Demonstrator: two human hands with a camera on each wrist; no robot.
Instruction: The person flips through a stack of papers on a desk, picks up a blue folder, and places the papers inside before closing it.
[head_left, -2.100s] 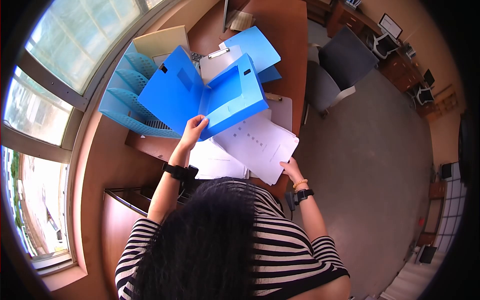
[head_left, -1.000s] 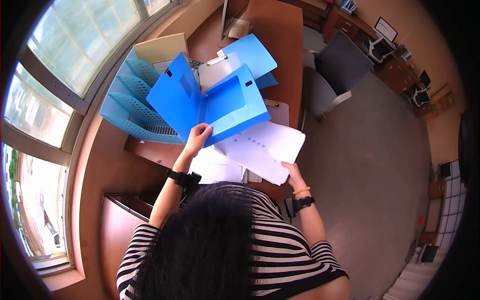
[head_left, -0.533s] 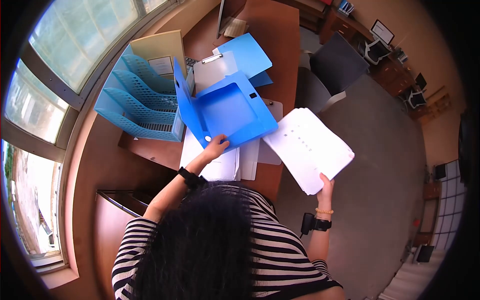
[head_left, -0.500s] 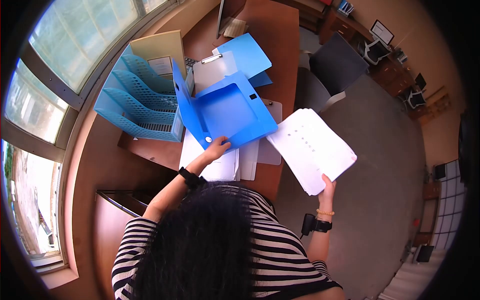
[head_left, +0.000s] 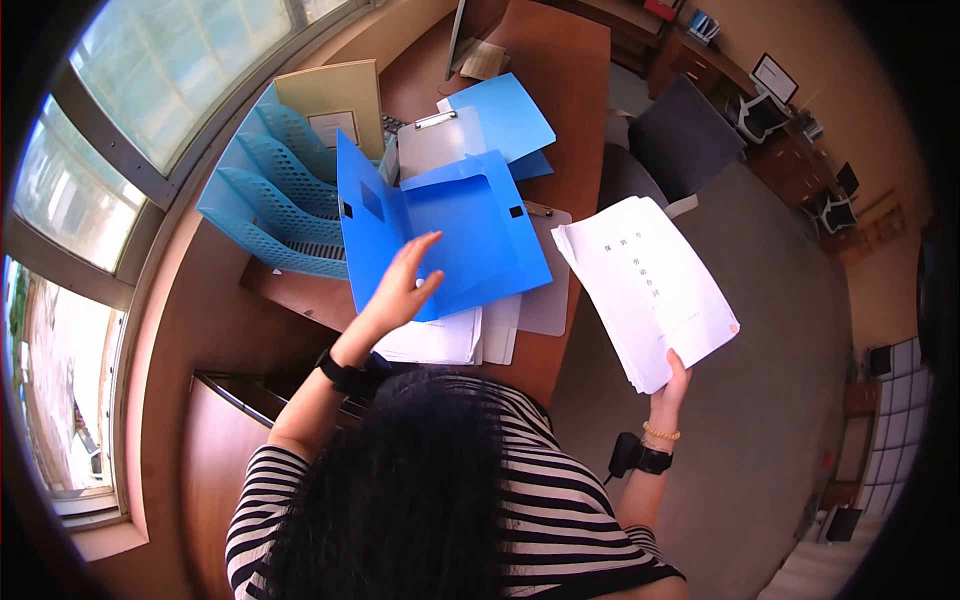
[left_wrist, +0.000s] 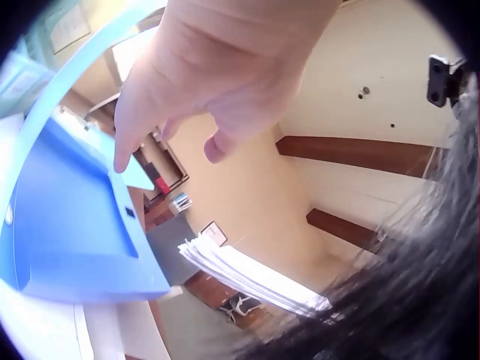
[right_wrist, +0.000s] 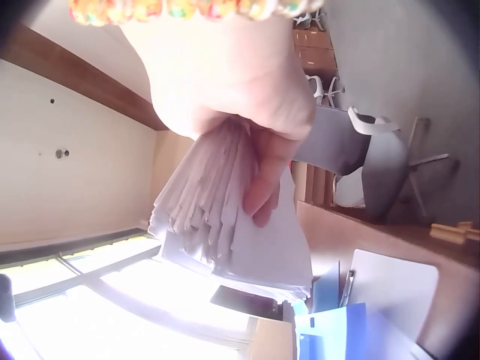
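My right grip (head_left: 674, 387) pinches the paper stack (head_left: 650, 290) at three o'clock, while my left grip (head_left: 402, 285), spread and holding nothing, is near the blue box (head_left: 475, 235) at twelve.

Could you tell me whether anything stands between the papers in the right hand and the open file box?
Nothing visible blocks the held papers from the blue file box. In the head view, the left hand overlaps mainly its hinge side, away from those papers.
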